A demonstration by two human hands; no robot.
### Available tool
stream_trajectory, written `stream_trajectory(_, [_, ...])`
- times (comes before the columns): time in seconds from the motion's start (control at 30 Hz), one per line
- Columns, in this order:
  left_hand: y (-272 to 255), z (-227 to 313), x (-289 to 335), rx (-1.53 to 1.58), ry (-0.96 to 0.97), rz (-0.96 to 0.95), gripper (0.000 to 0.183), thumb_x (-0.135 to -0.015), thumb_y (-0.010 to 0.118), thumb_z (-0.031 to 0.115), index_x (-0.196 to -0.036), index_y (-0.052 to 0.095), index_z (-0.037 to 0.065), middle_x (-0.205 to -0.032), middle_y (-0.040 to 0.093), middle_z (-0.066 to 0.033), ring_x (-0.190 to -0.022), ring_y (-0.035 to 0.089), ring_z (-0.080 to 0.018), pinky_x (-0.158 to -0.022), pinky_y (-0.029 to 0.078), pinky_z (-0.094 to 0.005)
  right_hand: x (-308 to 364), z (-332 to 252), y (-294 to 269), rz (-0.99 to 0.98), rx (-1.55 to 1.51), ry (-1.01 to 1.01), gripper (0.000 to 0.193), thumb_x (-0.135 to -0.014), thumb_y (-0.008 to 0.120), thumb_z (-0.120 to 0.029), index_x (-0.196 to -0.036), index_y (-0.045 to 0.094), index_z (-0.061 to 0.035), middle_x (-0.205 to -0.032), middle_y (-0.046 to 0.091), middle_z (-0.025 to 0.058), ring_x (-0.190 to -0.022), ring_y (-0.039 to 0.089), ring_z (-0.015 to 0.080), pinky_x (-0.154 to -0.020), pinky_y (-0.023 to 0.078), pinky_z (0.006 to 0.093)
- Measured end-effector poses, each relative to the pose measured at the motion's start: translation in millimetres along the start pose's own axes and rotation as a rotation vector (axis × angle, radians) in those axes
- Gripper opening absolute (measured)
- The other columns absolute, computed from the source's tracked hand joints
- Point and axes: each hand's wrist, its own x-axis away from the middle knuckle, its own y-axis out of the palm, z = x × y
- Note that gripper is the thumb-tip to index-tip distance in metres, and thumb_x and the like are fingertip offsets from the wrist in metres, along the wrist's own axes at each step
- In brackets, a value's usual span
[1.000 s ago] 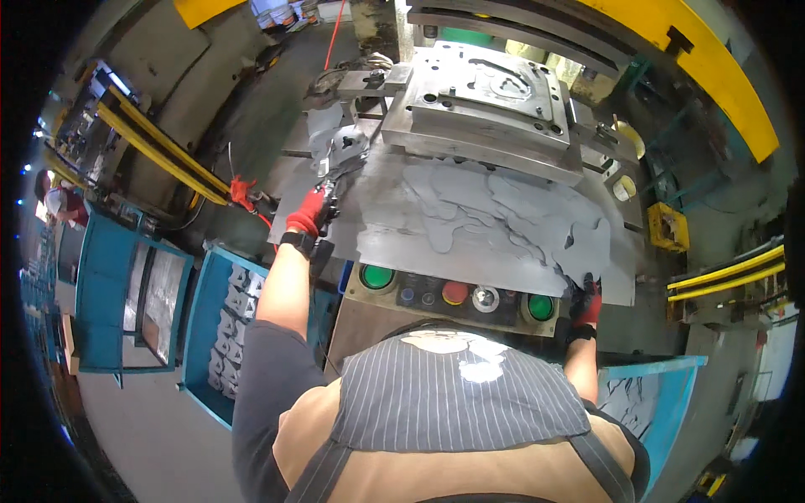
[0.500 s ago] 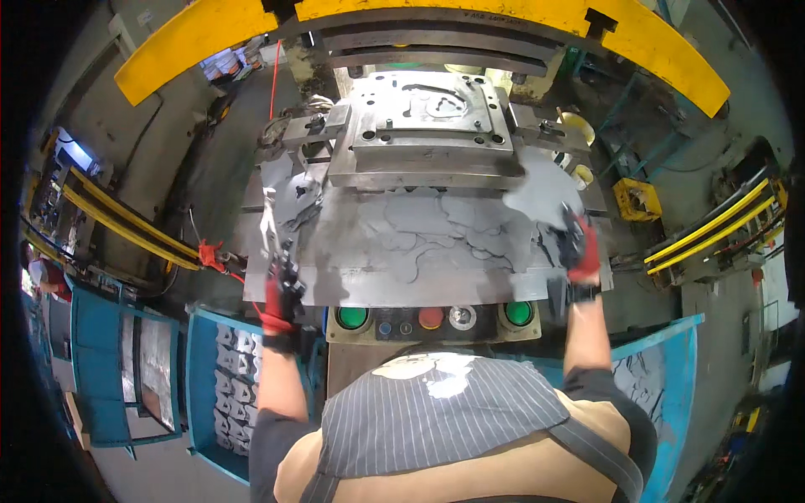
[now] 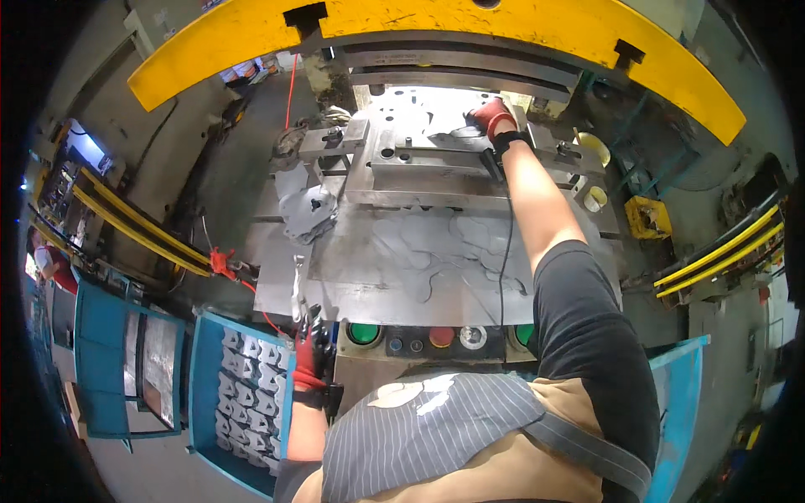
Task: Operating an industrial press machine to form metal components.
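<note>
My right hand (image 3: 493,120), in a red and black glove, reaches over the lower die (image 3: 394,172) of the press. Its fingers are closed at the right edge of a flat sheet-metal blank (image 3: 444,113), which lies over the die top and looks washed out by glare. Near the front left edge of the press table, my left hand (image 3: 309,348), gloved alike, is closed around a slim, shiny metal tool (image 3: 299,289) that points away from me. The tool's exact kind is unclear. Beyond it lies a loose pile of grey sheet-metal blanks (image 3: 309,210).
The yellow press ram (image 3: 470,21) spans overhead. A control panel (image 3: 402,344) with green and red buttons sits at the table's front edge. Blue bins (image 3: 201,377) flank me, the left one holding rows of formed metal parts (image 3: 247,394). A dark cable (image 3: 507,251) hangs beneath my right arm.
My right hand has carried the blank from the table's right side forward onto the die. My left hand has drawn back toward me with the shiny tool.
</note>
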Motion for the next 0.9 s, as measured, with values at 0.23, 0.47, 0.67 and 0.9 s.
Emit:
stream_trajectory(0.23, [10.2,59.2,1.8,0.406,-0.328,0.019,0.034,-0.086,0.042,0.023,-0.119,0.043,0.015,-0.055,0.038,0.0073,-0.042,0.034,-0.0023,-0.036,0.029,-0.0187,5.9,-2.0,7.1,0.048,0.614,0.111,0.09,-0.055,0.065,-0.051,-0.125,0.029,-0.0052,-0.124,0.04,0.0108,-0.116,0.036,0.0229,-0.094,0.029,0.0343])
stream_trajectory(0.47, [25.8,82.4,-20.6,0.515,-0.245,-0.116,0.04,-0.083,0.046,0.017,-0.121,0.039,0.009,-0.075,0.048,0.0002,-0.059,0.045,-0.0084,-0.046,0.038,-0.0212,-15.2,71.3,17.0,0.066,0.102,-0.151,0.061,-0.073,0.047,-0.049,-0.121,0.038,-0.0117,-0.128,0.034,0.0135,-0.118,0.032,0.027,-0.097,0.025,0.0382])
stream_trajectory(0.67, [-25.8,-56.0,-1.4,0.482,-0.211,0.502,0.033,-0.084,0.049,0.021,-0.109,0.046,0.001,-0.093,0.053,-0.0064,-0.079,0.05,-0.014,-0.069,0.044,-0.0261,175.1,165.3,-37.9,0.269,-1.323,-0.084,0.033,-0.082,0.051,-0.02,-0.114,0.048,-0.0089,-0.108,0.052,0.0039,-0.095,0.049,0.013,-0.083,0.038,0.0249])
stream_trajectory(0.9, [-26.1,-66.5,59.2,0.667,-0.838,0.31,0.033,-0.082,0.048,0.028,-0.109,0.048,0.009,-0.086,0.058,-0.0028,-0.07,0.054,-0.0174,-0.057,0.046,-0.0295,457.5,331.6,82.7,0.713,-0.98,0.484,0.035,-0.084,0.047,-0.013,-0.115,0.041,0.0019,-0.111,0.047,0.0117,-0.1,0.045,0.0194,-0.087,0.036,0.0325])
